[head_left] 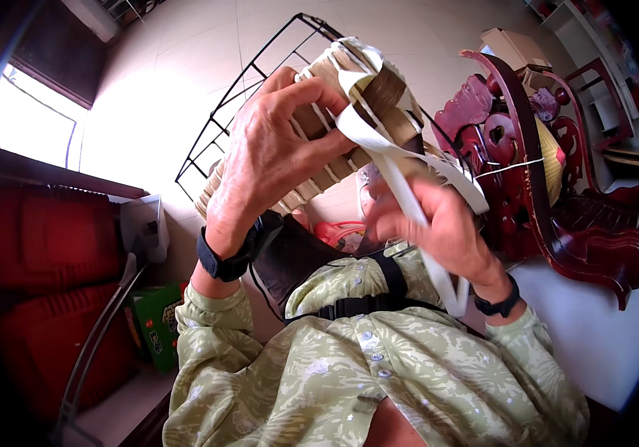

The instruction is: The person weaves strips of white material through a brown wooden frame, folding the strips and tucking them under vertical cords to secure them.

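My left hand [278, 149] grips a piece of tan woven material [318, 112] banded with white, held over a black wire frame [217, 123]. The fingers curl along its face beside a flat white strip [368, 134], which loops out and hangs down to the right. My right hand [435, 227], below and to the right, is at that hanging strip with bent fingers, smeared by motion, so its hold is unclear. Behind the hands, part of a red plastic item [331, 231] shows near my lap.
Carved dark-red wooden furniture [520, 171] stands close on my right, with a yellow conical item [550, 160] in it. A cardboard box [513, 48] lies beyond. On my left are red containers [48, 235], a grey curved metal item [141, 238] and a green box [156, 328].
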{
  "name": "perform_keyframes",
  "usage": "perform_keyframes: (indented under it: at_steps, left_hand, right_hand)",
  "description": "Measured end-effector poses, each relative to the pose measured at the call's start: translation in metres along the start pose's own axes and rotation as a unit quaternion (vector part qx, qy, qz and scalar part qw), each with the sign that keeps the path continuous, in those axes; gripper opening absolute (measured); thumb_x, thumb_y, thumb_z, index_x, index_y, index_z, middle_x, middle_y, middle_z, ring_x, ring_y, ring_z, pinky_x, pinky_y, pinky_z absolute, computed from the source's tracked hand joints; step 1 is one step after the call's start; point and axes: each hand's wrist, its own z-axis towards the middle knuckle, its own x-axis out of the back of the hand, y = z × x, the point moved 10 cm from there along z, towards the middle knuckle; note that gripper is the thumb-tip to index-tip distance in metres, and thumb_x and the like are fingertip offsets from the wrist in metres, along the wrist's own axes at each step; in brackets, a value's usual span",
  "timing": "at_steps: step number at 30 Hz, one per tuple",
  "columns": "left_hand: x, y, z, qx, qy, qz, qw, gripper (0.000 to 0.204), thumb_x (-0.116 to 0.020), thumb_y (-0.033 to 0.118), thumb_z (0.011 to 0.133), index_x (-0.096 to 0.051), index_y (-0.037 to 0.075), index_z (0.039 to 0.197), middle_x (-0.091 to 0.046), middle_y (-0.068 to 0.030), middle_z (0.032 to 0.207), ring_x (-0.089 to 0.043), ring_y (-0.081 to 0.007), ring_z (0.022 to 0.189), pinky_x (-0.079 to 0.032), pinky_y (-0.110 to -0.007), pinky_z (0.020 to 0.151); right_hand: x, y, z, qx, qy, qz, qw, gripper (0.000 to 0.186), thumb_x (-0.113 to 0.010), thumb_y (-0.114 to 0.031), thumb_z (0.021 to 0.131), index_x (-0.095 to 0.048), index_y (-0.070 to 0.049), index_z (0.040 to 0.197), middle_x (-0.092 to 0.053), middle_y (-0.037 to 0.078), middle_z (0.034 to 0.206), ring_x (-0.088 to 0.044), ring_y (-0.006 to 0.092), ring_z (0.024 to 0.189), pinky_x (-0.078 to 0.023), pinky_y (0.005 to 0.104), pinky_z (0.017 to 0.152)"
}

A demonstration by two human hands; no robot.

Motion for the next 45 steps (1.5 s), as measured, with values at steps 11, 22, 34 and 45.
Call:
perform_keyframes:
  at_steps: [11, 22, 34, 45]
  left_hand:
    - [0.004, -0.014, 0.002, 0.003, -0.008, 0.071, 0.997, 0.028, -0.089, 0.018, 0.071, -0.073, 0.006, 0.091, -0.061, 0.0006, 0.089, -0.064, -0.0113, 0.087, -0.050, -0.030, 0.078]
    - [0.007, -0.010, -0.003, 0.010, 0.005, 0.010, 1.000, 0.023, -0.087, 0.024, 0.073, -0.075, 0.012, 0.089, -0.054, -0.0048, 0.080, -0.058, -0.0199, 0.076, -0.047, -0.036, 0.069]
    - [0.002, -0.002, -0.001, 0.010, -0.003, 0.019, 1.000, 0.028, -0.090, 0.029, 0.069, -0.075, 0.012, 0.086, -0.053, -0.0049, 0.080, -0.057, -0.0223, 0.077, -0.046, -0.038, 0.068]
    - [-0.003, -0.008, 0.004, -0.044, 0.005, 0.024, 0.999, 0.034, -0.089, 0.036, 0.072, -0.077, 0.010, 0.090, -0.059, -0.0076, 0.082, -0.064, -0.0243, 0.075, -0.051, -0.038, 0.067]
  right_hand:
    - [0.098, 0.091, -0.096, -0.295, -0.041, -0.308, 0.904, 0.020, -0.065, -0.011, 0.094, -0.072, 0.005, 0.105, -0.074, 0.007, 0.088, -0.069, 0.0115, 0.082, -0.056, 0.0296, 0.076]
    - [0.086, 0.034, -0.064, -0.096, 0.079, -0.117, 0.985, 0.025, -0.056, -0.014, 0.103, -0.064, 0.000, 0.085, -0.063, 0.003, 0.064, -0.061, 0.0097, 0.055, -0.049, 0.0243, 0.056]
    - [0.023, -0.002, -0.011, -0.001, 0.074, -0.027, 0.997, 0.021, -0.072, -0.021, 0.096, -0.069, 0.000, 0.098, -0.069, 0.003, 0.075, -0.064, 0.0088, 0.067, -0.049, 0.0237, 0.064]
    - [0.090, 0.022, -0.079, -0.082, 0.097, -0.046, 0.991, 0.020, -0.059, -0.010, 0.102, -0.067, 0.005, 0.093, -0.072, 0.007, 0.079, -0.068, 0.0120, 0.072, -0.055, 0.0271, 0.069]
